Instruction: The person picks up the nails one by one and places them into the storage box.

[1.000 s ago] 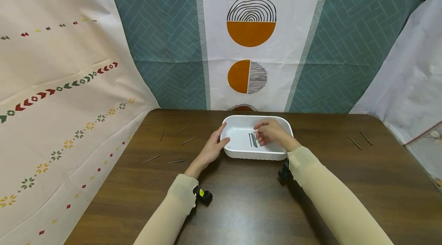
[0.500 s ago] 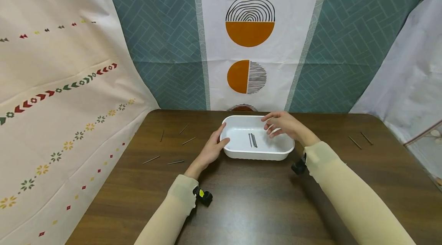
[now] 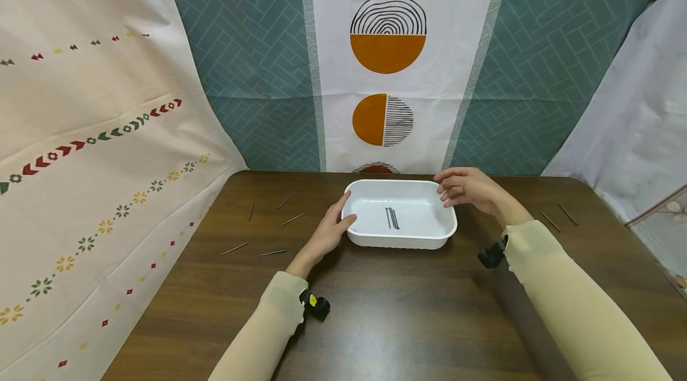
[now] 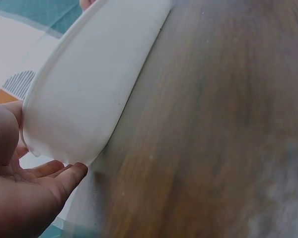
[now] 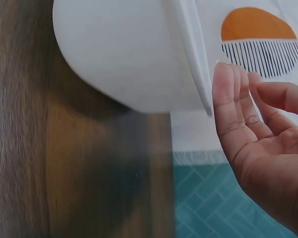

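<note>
A white plastic tray (image 3: 399,240) stands on the brown table (image 3: 386,309), with a few thin dark nails (image 3: 392,218) lying side by side in its middle. My left hand (image 3: 346,208) rests against the tray's left end, thumb at the near corner and fingers nearly straight along the side. The left wrist view shows this left hand (image 4: 25,193) cupped at the tray's (image 4: 89,94) rounded corner. My right hand (image 3: 448,188) hovers at the tray's far right corner, fingers loosely bent and holding nothing. In the right wrist view, that right hand (image 5: 248,109) sits just beside the tray's rim (image 5: 191,54).
Several loose nails (image 3: 272,252) lie scattered on the table left of the tray. Two more nails (image 3: 551,221) lie near the right edge. Patterned cloths hang behind the table and at both sides.
My right hand has come out of the tray and moved right and back to its far right corner. The nails stay in the tray. The left hand has not moved.
</note>
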`<control>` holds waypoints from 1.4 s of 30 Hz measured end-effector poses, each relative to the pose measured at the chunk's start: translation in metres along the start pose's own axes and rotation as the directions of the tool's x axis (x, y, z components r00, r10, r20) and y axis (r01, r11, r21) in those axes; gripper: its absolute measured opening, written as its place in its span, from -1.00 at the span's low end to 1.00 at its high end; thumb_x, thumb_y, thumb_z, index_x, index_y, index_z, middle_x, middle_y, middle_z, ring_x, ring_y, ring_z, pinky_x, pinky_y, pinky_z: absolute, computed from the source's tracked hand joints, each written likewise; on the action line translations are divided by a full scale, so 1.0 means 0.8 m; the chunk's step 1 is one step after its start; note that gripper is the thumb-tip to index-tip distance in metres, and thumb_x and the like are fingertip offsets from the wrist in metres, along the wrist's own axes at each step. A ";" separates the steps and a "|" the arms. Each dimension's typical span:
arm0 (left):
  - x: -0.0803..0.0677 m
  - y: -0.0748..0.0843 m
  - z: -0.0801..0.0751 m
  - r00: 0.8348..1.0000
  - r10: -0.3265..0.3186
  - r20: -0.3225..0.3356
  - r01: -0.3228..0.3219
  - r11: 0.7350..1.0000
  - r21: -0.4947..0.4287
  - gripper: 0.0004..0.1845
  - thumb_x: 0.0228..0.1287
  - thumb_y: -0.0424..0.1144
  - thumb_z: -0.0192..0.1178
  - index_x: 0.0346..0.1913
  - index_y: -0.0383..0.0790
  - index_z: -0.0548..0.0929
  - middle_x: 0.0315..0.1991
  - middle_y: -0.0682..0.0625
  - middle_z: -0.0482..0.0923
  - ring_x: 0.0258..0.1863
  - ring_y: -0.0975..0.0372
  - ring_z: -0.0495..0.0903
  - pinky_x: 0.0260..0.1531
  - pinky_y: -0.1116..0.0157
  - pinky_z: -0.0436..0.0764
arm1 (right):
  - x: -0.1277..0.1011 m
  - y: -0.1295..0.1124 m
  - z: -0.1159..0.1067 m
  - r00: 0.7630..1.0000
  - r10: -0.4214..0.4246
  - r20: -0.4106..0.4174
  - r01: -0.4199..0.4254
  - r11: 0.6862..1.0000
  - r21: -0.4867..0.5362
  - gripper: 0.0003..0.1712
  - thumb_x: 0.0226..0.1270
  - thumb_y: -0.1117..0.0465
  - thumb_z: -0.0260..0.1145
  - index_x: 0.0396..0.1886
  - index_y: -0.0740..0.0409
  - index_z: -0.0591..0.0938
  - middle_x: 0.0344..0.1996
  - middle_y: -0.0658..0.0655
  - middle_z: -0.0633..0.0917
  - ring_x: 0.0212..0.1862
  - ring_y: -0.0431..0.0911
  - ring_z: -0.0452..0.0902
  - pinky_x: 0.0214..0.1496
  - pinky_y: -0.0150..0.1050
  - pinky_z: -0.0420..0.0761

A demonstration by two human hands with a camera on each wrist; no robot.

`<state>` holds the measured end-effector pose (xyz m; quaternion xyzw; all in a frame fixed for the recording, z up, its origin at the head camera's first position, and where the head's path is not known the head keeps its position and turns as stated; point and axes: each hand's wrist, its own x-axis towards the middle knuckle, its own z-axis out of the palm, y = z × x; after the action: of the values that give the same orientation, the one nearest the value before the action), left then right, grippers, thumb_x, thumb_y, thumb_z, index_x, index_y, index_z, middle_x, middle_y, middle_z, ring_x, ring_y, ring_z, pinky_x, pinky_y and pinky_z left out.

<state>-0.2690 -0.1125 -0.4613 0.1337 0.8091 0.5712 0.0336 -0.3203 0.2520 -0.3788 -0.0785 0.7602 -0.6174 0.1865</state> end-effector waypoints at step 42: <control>0.000 0.001 -0.001 1.000 0.002 0.012 -0.002 1.000 0.015 -0.31 0.60 -0.23 0.09 0.67 -0.12 0.13 0.58 -0.31 0.11 0.58 -0.11 0.10 0.53 -0.11 0.09 | -0.086 0.079 -0.154 0.999 0.040 0.005 -0.039 0.998 -0.050 -0.68 0.73 0.25 0.00 0.07 -0.16 0.66 -0.09 0.14 0.78 -0.08 -0.02 0.76 -0.01 -0.13 0.74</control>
<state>-0.2693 -0.1129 -0.4602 0.1383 0.8130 0.5644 0.0367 -0.2971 0.4020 -0.4064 -0.0698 0.7762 -0.5943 0.1988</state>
